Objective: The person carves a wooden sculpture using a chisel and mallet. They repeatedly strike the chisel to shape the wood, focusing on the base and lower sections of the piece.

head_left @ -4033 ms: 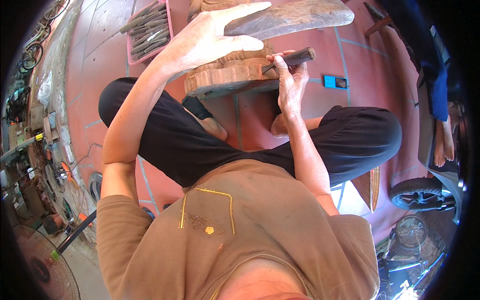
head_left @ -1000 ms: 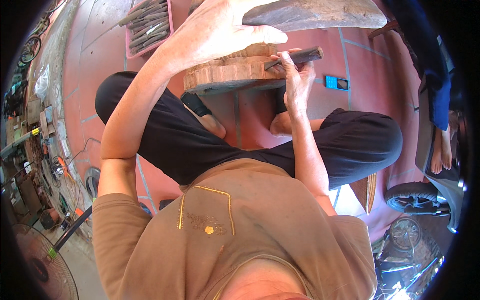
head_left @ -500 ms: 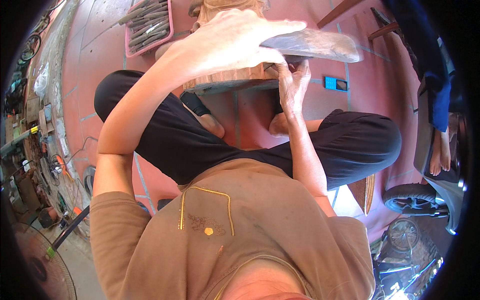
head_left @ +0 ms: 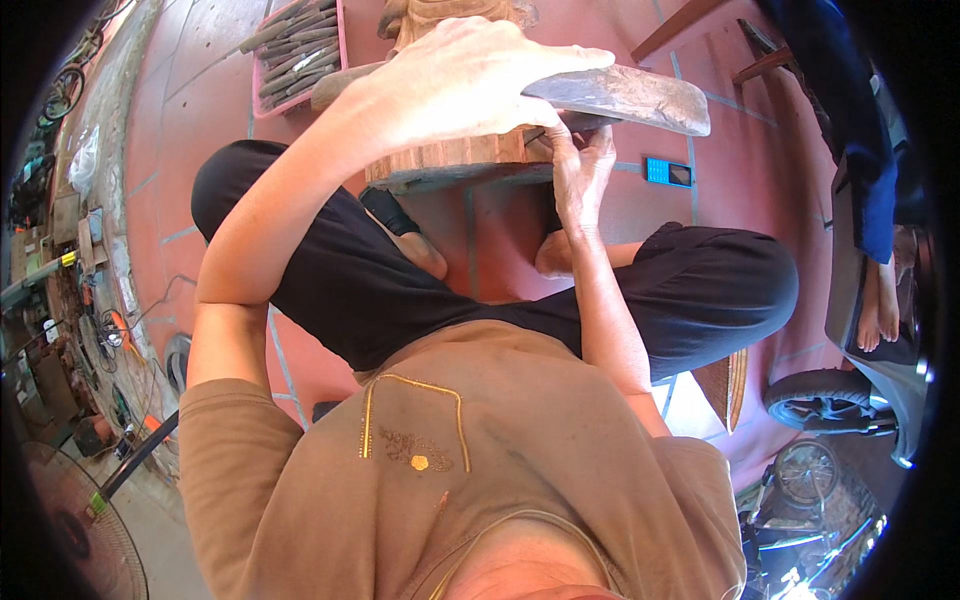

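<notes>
My left hand point(head_left: 455, 85) lies across a long, worn wooden bar point(head_left: 640, 95), its fingers wrapped over the bar and one finger stretched along its top edge. The bar's rounded right end sticks out past the hand, and its other end shows left of my wrist. Under the bar, my right hand point(head_left: 583, 175) has its fingertips closed by a dark piece, mostly hidden, at the right side of a wooden block point(head_left: 450, 160). Behind my left hand rises a carved wooden piece point(head_left: 440, 12); where it meets the block is covered.
A pink basket point(head_left: 342, 50) of dark-handled tools stands at far left. A blue keypad phone point(head_left: 668, 172) lies on the red tiles at right. Wooden legs point(head_left: 685, 25) stand beyond it. Another person's bare feet point(head_left: 878, 315) show at the right edge; a fan point(head_left: 85, 530) is at lower left.
The bar's right end has dipped slightly and shifted left, and more of its left end shows. Both hands stay in nearly the same place.
</notes>
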The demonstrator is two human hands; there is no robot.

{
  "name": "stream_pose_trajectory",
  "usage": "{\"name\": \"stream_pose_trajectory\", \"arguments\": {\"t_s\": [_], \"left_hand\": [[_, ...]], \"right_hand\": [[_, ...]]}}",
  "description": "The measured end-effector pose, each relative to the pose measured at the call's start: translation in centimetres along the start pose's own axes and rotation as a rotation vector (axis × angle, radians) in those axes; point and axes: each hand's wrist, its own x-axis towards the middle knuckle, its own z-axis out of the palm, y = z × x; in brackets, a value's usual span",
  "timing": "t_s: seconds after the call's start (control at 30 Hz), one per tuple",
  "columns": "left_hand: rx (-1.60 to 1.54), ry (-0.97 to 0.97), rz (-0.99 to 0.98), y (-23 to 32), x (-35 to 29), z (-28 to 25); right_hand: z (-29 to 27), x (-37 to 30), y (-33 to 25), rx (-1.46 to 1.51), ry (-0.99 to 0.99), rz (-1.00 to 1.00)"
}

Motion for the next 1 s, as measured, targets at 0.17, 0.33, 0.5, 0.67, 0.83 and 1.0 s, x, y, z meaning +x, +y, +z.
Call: {"name": "stream_pose_trajectory", "arguments": {"t_s": [0.17,0.33,0.5,0.67,0.83,1.0], "left_hand": [[-0.053,0.068,0.041,-1.1,-0.6,-0.5],[-0.262,-0.027,-0.265,0.6,-1.1,-3.6],[-0.257,0.064,-0.212,-0.7,-2.3,-3.3],[-0.288,0.026,-0.264,-0.3,-2.3,-3.7],[-0.287,0.030,-0.277,-0.5,-2.2,-3.7],[-0.262,0.064,-0.274,-0.3,-2.1,-3.9]], "right_hand": [[-0.7,0.3,1.2,0.237,0.001,0.161],[-1.2,0.9,2.3,0.215,0.007,0.215],[-2.0,1.7,2.2,0.373,0.012,0.341],[-2.7,2.7,3.1,0.399,-0.032,0.404],[-3.8,3.6,3.4,0.365,-0.113,0.477],[-3.7,3.7,3.0,0.317,-0.213,0.378]]}}
